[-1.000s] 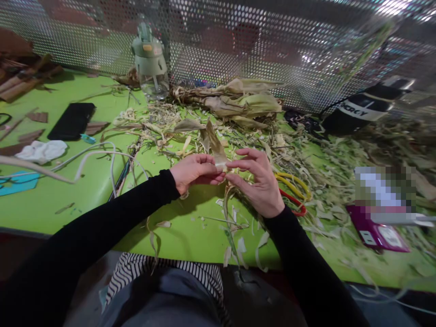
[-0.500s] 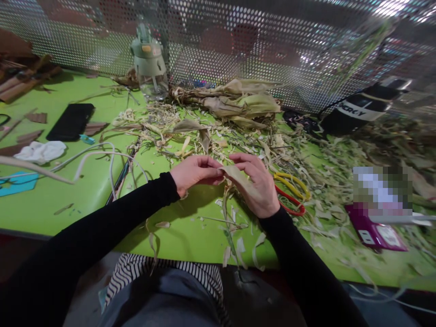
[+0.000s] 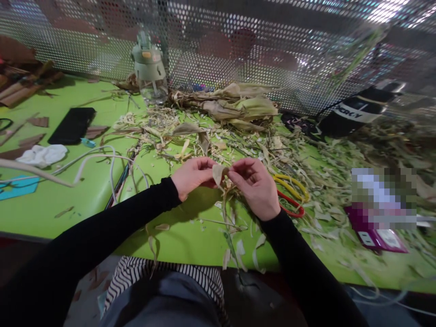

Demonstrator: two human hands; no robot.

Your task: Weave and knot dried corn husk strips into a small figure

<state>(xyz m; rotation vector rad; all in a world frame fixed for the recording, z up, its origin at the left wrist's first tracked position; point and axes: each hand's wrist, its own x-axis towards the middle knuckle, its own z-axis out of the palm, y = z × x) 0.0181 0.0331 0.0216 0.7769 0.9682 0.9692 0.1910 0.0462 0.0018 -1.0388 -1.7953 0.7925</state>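
A pale strip of dry corn husk (image 3: 220, 172) is pinched between my two hands above the green table. My left hand (image 3: 195, 177) grips its left side, thumb on top. From the other side, my right hand (image 3: 255, 186) closes thumb and fingertips on the husk's right end. Below them a thin greenish stem (image 3: 230, 245) runs down past the table's front edge; whether it joins the held husk I cannot tell. Scissors (image 3: 291, 188) with yellow and red handles lie just right of my right hand, their blades hidden.
Husk scraps (image 3: 190, 136) cover much of the green table (image 3: 85, 195). Behind them lie a bundle of dried husks (image 3: 238, 106) and a clear bottle (image 3: 150, 68) by the perforated screen. A phone (image 3: 72, 126) and white cable (image 3: 112, 172) lie left, a black bottle (image 3: 354, 113) right.
My right hand has turned and closed its fingertips on the husk's loose end. The husk strip, earlier stretched across my right palm, is now folded up between both hands.
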